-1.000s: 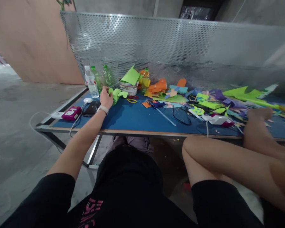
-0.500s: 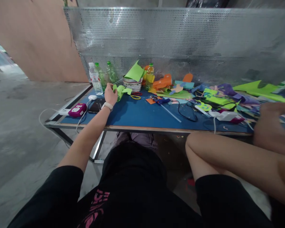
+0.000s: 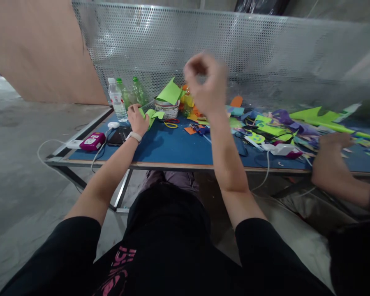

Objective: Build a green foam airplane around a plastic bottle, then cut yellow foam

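My left hand [image 3: 138, 120], with a white band at its wrist, is closed on a light green paper piece [image 3: 154, 115] with curling strips, low over the table's left part. Fingers partly cover the piece. My right hand [image 3: 207, 82] is raised in front of the perforated metal panel, blurred, its fingers curled round to the thumb with a gap in the middle. Nothing shows in it. Next to the left hand stand a clear water bottle [image 3: 117, 100] and two green bottles [image 3: 138, 91]. A woven basket [image 3: 167, 110] holds a green sheet [image 3: 171, 92].
Yellow-handled scissors [image 3: 172, 124] lie before the basket. A black phone [image 3: 119, 136] and a magenta box [image 3: 93, 142] with cables are at the left edge. Coloured paper scraps [image 3: 274, 127] spread across the right side, where another person's hand [image 3: 334, 142] rests. The perforated panel [image 3: 160, 45] stands behind.
My right arm has swung from the right, where it was stretched across, to a raised place in the middle. My left hand stays at the green paper piece. The camera view has shifted slightly.
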Demonstrator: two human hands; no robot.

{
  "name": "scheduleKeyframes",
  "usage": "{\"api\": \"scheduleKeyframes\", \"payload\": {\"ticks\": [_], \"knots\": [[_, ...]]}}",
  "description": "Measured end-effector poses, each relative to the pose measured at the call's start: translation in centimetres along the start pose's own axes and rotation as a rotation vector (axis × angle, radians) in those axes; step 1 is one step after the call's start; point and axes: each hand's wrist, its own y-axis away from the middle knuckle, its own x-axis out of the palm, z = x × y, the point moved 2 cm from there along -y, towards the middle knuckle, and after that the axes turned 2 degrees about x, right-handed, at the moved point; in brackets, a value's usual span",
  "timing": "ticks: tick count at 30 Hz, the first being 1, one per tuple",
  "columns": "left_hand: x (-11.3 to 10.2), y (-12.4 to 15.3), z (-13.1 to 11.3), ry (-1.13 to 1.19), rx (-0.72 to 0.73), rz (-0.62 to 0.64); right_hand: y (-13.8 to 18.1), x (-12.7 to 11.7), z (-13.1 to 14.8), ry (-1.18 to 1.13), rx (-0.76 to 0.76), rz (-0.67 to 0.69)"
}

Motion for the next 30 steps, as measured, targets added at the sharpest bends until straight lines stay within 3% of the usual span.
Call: {"api": "scheduleKeyframes", "payload": {"ticks": [4,7,9,15,23,30], "knots": [[-0.3,0.2,-0.4,-0.015,-0.001,0.008,-1.9,10.8,-5.6,0.267,0.298,0.472],[-0.6,0.4,-1.0,-0.031,-0.009,0.013,-0.3,16.6,-10.7,0.33,0.295,0.73],[-0.8,0.6,-1.4,-0.041,-0.004,0.023,1.1,18.5,-12.9,0.338,0.276,0.797],[-0.9,0.9,-2.2,-0.034,-0.013,0.029,2.6,18.6,-13.2,0.412,0.288,0.778],[-0.7,0.8,-1.8,-0.027,-0.012,0.016,2.8,19.0,-12.2,0.366,0.458,0.714],[-0.6,0.6,-1.6,0.028,-0.012,0.047,2.9,18.6,-11.9,0.41,0.5,0.773]]}}
